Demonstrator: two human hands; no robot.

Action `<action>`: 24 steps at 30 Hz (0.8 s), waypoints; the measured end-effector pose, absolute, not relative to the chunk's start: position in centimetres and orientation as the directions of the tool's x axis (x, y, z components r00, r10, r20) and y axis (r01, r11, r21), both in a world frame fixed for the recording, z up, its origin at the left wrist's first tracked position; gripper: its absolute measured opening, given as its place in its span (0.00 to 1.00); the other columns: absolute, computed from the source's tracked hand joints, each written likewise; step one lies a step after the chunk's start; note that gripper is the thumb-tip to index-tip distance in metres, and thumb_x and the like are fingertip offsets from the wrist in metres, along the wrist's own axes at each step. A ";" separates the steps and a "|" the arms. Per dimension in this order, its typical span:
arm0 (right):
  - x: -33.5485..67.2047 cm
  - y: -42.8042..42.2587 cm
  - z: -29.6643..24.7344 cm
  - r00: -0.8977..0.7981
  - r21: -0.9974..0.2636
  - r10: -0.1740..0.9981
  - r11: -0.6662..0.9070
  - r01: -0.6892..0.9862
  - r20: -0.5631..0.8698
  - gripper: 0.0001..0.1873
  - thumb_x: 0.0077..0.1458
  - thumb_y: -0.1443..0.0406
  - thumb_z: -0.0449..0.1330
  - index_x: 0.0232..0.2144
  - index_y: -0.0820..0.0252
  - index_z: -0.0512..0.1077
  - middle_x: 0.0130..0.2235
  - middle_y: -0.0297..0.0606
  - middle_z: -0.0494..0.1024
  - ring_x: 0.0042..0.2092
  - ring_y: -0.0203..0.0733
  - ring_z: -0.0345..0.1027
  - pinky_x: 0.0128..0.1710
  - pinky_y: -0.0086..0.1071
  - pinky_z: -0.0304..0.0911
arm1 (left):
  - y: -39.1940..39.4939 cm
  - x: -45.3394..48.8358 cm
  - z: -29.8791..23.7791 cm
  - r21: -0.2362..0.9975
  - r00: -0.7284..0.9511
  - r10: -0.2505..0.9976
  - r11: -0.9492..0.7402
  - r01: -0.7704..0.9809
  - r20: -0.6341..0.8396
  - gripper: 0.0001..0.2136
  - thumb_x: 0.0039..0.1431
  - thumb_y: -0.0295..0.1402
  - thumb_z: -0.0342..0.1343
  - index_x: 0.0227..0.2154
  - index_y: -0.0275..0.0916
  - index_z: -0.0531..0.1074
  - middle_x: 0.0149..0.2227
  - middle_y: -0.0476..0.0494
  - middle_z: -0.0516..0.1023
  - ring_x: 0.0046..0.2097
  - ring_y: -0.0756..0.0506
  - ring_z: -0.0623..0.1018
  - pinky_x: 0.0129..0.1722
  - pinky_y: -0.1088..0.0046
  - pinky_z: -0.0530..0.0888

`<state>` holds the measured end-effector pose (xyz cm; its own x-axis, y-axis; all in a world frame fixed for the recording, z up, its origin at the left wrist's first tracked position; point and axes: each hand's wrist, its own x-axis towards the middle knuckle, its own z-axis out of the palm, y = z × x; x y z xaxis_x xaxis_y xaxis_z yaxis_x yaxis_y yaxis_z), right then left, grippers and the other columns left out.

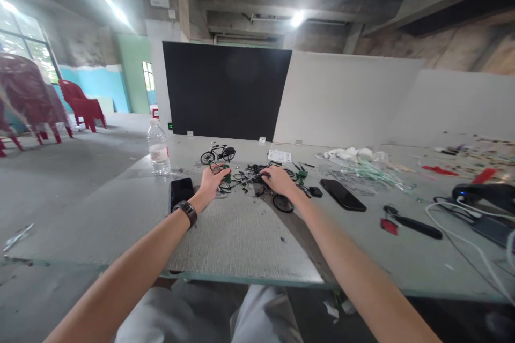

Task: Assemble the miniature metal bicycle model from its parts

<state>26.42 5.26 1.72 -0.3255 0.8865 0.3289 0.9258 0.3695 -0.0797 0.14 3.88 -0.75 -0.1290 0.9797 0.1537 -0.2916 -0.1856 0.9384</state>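
Note:
My left hand (212, 183) grips a small green-and-black model part (225, 173) above the table. A finished miniature black bicycle (218, 154) stands just beyond it. My right hand (279, 180) rests its fingertips on a scatter of small black model parts (251, 177); whether they hold a piece is too small to tell. A loose spoked miniature wheel (283, 203) lies just below that hand. Between my hands, more thin parts lie spread on the grey table (237, 241).
A black phone (182, 193) lies left of my left hand, and another (343, 194) lies to the right. A water bottle (158, 148) stands back left. Clear sprues (374, 176), a black tool (418, 228) and white cables (466, 230) lie right. Red chairs (80, 104) stand far left.

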 end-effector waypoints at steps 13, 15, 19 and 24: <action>27.0 5.3 1.5 -0.285 -0.048 0.921 0.308 0.950 0.267 0.11 0.59 0.62 0.59 0.43 0.55 0.77 0.44 0.44 0.81 0.46 0.49 0.74 0.44 0.35 0.64 | 3.5 0.6 -0.9 0.946 -0.095 0.981 -0.189 -0.264 0.169 0.18 0.42 0.35 0.72 0.37 0.37 0.77 0.33 0.42 0.83 0.33 0.46 0.79 0.27 0.75 0.70; 27.2 5.3 1.5 -0.270 -0.054 0.926 0.293 0.954 0.264 0.11 0.59 0.60 0.59 0.42 0.56 0.76 0.44 0.44 0.81 0.45 0.50 0.74 0.42 0.36 0.64 | 3.5 0.7 -0.9 0.950 -0.067 0.984 -0.176 -0.258 0.164 0.20 0.41 0.36 0.72 0.38 0.37 0.77 0.33 0.42 0.83 0.34 0.46 0.80 0.29 0.75 0.71; 27.0 5.4 1.6 -0.251 -0.038 0.915 0.277 0.960 0.315 0.14 0.63 0.58 0.54 0.44 0.57 0.75 0.46 0.45 0.80 0.47 0.50 0.72 0.46 0.38 0.63 | 3.5 0.9 -0.9 0.958 -0.081 0.982 -0.186 -0.220 0.172 0.20 0.42 0.37 0.72 0.39 0.36 0.76 0.32 0.42 0.83 0.34 0.46 0.80 0.28 0.76 0.71; 25.3 6.8 2.9 -0.293 0.010 0.897 0.307 0.952 0.331 0.15 0.65 0.63 0.51 0.45 0.57 0.77 0.47 0.45 0.80 0.50 0.49 0.71 0.50 0.38 0.62 | 3.3 1.2 -0.7 0.957 -0.051 0.981 -0.193 -0.215 0.186 0.19 0.44 0.36 0.71 0.39 0.36 0.76 0.34 0.40 0.84 0.38 0.44 0.82 0.31 0.74 0.72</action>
